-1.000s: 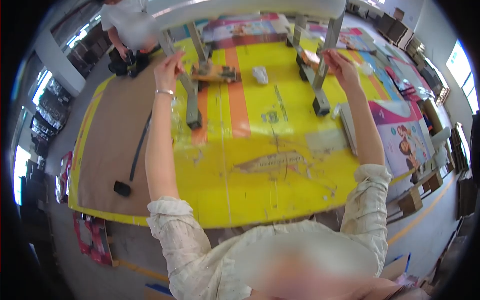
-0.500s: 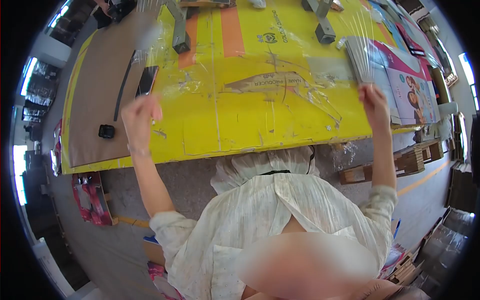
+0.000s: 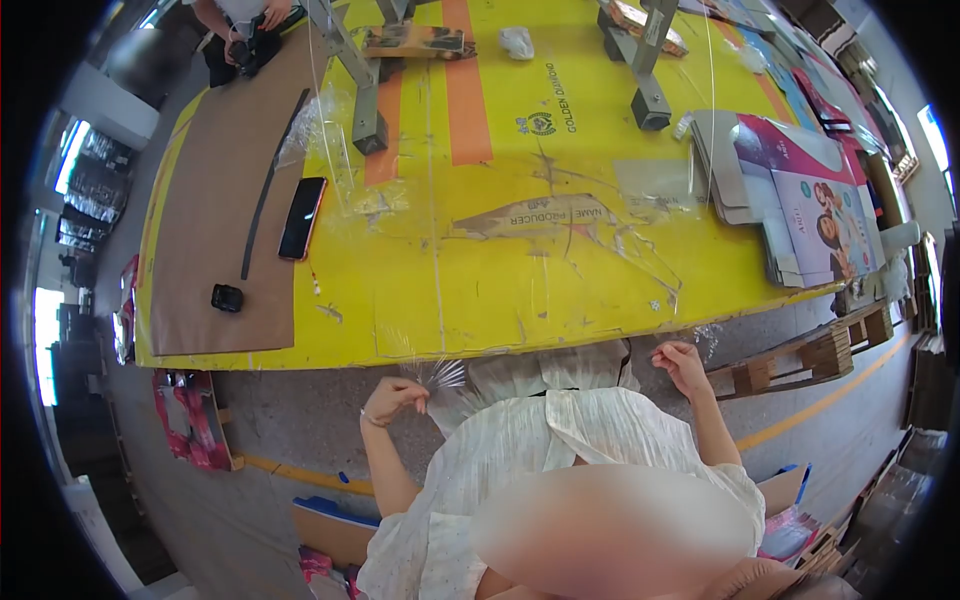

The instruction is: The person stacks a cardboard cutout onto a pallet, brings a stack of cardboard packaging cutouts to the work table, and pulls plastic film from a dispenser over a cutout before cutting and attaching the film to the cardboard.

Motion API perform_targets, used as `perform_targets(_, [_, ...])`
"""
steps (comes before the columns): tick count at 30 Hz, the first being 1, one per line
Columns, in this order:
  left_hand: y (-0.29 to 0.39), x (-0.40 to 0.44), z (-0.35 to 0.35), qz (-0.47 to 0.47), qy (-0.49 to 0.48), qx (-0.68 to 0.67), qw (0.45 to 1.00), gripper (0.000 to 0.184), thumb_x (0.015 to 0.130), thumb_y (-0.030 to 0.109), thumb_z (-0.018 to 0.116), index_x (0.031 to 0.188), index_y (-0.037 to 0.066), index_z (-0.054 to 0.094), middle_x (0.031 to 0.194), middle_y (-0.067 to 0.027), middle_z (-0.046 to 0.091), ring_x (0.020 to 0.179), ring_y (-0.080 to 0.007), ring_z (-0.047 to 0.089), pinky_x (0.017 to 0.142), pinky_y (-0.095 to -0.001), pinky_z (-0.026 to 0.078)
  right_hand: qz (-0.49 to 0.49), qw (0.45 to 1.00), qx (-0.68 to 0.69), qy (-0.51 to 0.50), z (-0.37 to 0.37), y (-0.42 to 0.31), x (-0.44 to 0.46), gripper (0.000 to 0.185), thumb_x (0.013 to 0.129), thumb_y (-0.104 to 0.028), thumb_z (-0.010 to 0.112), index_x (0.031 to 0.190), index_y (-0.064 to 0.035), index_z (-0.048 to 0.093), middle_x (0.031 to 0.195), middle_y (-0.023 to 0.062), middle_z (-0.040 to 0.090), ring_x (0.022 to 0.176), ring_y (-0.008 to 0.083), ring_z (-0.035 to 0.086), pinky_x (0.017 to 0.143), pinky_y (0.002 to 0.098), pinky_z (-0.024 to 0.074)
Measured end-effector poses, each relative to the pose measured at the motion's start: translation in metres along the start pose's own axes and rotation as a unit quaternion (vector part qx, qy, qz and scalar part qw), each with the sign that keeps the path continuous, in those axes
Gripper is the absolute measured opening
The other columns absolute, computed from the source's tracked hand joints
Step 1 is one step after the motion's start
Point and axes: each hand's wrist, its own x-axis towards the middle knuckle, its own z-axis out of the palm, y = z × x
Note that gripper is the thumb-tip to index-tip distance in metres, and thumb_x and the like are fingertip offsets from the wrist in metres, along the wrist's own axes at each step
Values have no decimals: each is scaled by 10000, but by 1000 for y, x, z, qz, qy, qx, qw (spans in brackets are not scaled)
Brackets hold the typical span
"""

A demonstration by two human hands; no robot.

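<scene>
Clear film (image 3: 445,374), pinched in L hand (image 3: 397,396), fanning out just beyond fingertips, nr table edge. R hand (image 3: 682,366) well apart from L, fingers closed; can't tell if on film. Both now lowered from above yellow tabletop (image 3: 480,300) to waist, film apparently drawn twd body. Phone (image 3: 302,220) beyond L hand; printed sheets (image 3: 825,215) beyond R.
</scene>
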Motion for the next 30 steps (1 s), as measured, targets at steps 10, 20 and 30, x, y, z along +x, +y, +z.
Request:
perform_targets(10, [-61,49,-41,-4,-46,-281,959,119,814,88,516,914,26,536,722,-81,571,681,-196,571,641,-344,485,-14,998,53,41,-2,-7,25,293,719,16,585,1003,3,512,937,118,570,835,235,576,742,385,493])
perform_targets(20, [10,34,-33,-189,-87,-164,964,88,781,105,540,818,35,579,680,-72,604,626,-160,590,592,-266,478,150,980,-46,-124,-7,-84,-4,405,773,-82,562,1134,54,435,1110,182,498,1018,273,499,873,359,405])
perform_targets(30, [235,15,44,-51,-274,476,834,97,719,148,606,727,51,604,601,-42,599,554,-110,578,543,-220,452,-224,852,-455,132,85,-260,106,219,816,-165,515,926,15,576,702,11,575,565,82,532,521,222,439])
